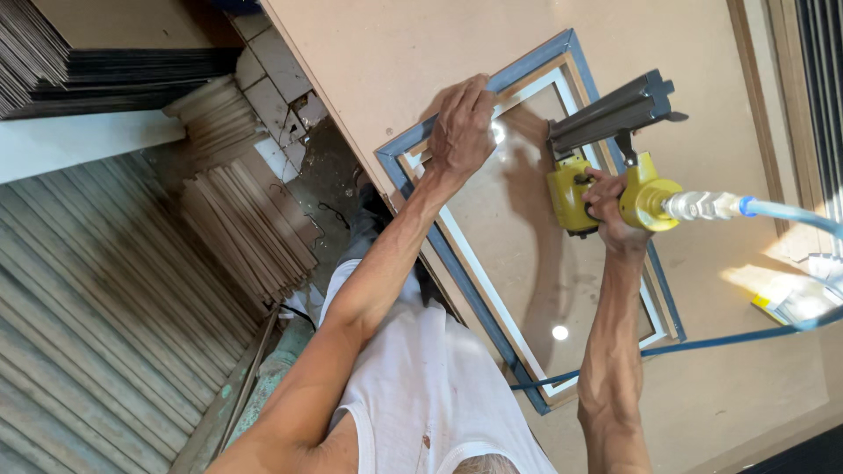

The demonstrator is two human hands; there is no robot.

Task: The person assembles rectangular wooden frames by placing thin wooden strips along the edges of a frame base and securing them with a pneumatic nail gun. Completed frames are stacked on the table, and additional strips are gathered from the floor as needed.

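Observation:
A rectangular picture frame (454, 263) with a grey-blue outer edge and a white inner strip lies face down on a tan board table (369, 53). My left hand (461, 123) presses flat on the frame's far corner, fingers over the edge. My right hand (610, 206) grips a yellow pneumatic nail gun (571, 195) with a dark grey magazine (615, 110). The gun's nose rests on the frame's brown backing (518, 254) near the far right side. A light blue air hose (790, 212) runs from the gun's metal fitting off to the right.
Stacks of thin wooden mouldings (237, 206) stand beside the table on the left, by a corrugated metal shutter (88, 307). Dark sheets (53, 53) are piled at the top left. A second blue hose (729, 338) crosses the table, and a small yellow packet (773, 307) lies at the right.

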